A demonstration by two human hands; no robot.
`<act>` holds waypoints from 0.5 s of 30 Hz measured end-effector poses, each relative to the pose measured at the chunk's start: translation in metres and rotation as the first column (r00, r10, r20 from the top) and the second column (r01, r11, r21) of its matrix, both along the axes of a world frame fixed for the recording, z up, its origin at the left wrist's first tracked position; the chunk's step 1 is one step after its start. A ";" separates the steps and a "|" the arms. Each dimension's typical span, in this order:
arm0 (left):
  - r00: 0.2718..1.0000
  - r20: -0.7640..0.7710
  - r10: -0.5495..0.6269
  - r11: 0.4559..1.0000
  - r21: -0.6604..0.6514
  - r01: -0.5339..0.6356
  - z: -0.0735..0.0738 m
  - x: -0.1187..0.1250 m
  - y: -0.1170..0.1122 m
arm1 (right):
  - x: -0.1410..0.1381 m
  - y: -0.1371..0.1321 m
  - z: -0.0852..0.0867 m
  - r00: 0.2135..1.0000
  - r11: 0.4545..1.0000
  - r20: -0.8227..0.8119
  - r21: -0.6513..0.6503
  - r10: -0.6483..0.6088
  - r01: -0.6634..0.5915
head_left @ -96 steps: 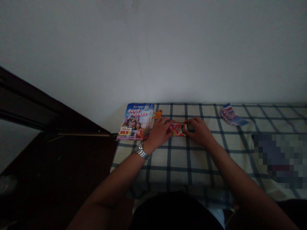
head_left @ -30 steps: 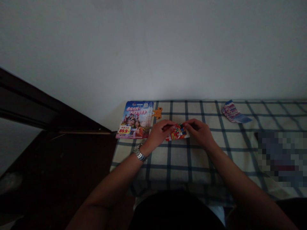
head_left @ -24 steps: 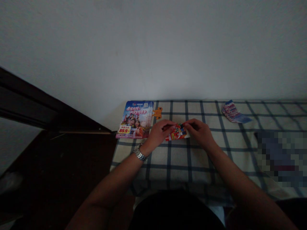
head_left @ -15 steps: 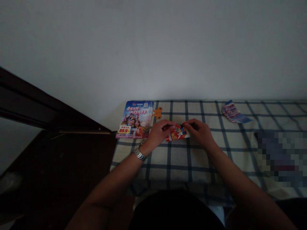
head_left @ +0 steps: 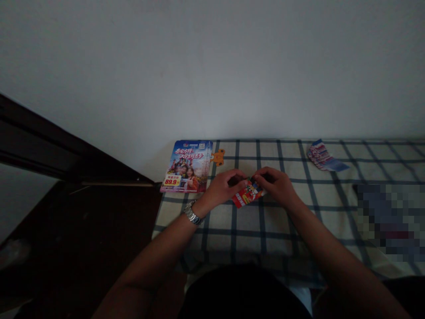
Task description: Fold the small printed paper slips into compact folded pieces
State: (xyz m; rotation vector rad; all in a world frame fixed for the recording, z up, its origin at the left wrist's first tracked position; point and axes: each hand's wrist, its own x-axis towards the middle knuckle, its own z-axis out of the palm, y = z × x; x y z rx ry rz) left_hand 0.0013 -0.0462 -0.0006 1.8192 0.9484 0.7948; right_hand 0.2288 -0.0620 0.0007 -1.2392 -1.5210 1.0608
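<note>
Between my hands is a small red printed leaflet [head_left: 248,195] with cartoon figures and white lettering; it looks folded. My left hand [head_left: 223,187] pinches its upper left edge between thumb and fingers. At the upper right edge my right hand [head_left: 277,185] pinches it too, the two thumbs close together. The leaflet is tilted, its lower left corner toward me, just over the checked cloth [head_left: 219,221]. Left of my hands lies a stack of blue and pink flyers [head_left: 192,155], with an orange bear-shaped piece [head_left: 218,157] beside it.
A pleated strip of printed paper [head_left: 322,157] lies at the back right of the cloth. A blurred-out flat item [head_left: 388,221] lies at the right. The wall [head_left: 232,71] rises behind the cloth's far edge. Dark floor [head_left: 116,221] shows at the left.
The leaflet has turned and its lower edge has come nearer to me. Both hands have shifted slightly, still pinching it. The flyers and pleated paper stay put.
</note>
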 end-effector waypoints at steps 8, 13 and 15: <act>1.000 0.007 -0.029 0.997 -0.070 0.029 -0.006 0.003 0.001 | -0.001 0.001 0.000 0.997 0.999 0.067 -0.010 0.044 -0.043; 0.987 0.122 0.106 0.990 -0.104 -0.093 -0.008 0.005 0.001 | -0.003 0.001 0.004 0.999 0.998 -0.017 -0.054 0.030 -0.031; 0.975 0.166 0.148 0.985 -0.107 -0.132 -0.007 0.006 0.001 | -0.004 0.000 0.005 0.999 0.997 0.021 -0.071 0.027 -0.026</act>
